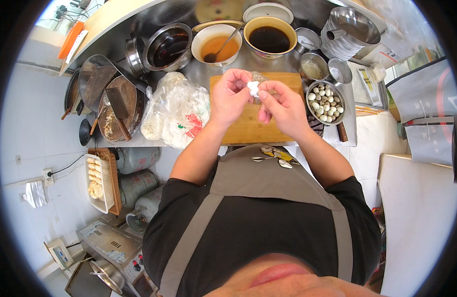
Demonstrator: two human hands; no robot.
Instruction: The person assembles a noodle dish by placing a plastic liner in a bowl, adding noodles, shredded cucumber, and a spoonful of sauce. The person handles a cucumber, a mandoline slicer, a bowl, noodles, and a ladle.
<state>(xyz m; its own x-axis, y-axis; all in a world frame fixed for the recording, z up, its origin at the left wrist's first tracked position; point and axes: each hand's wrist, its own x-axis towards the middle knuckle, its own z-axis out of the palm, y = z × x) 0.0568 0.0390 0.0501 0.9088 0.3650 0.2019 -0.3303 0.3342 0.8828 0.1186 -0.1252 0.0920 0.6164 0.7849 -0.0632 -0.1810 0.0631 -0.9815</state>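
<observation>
Above the wooden cutting board (248,126), both hands meet at a small, bright white crumpled piece (253,88). My left hand (230,95) pinches it from the left, fingers bent. My right hand (284,105) closes on it from the right with thumb and forefinger. Just behind the piece shows something clear and shiny, perhaps thin plastic (258,76); the fingers hide part of it. Close to my left forearm lies a clear plastic bag (175,111) with red print and pale contents. To the right of the board stands a metal bowl of speckled quail eggs (325,102).
Along the back stand a pot of dark sauce (167,47), a bowl of orange liquid (219,45) with a ladle, and a basin of dark liquid (270,38). A cleaver (117,103) rests on a round chopping block (120,89) at left. Stacked plates (341,37) stand back right.
</observation>
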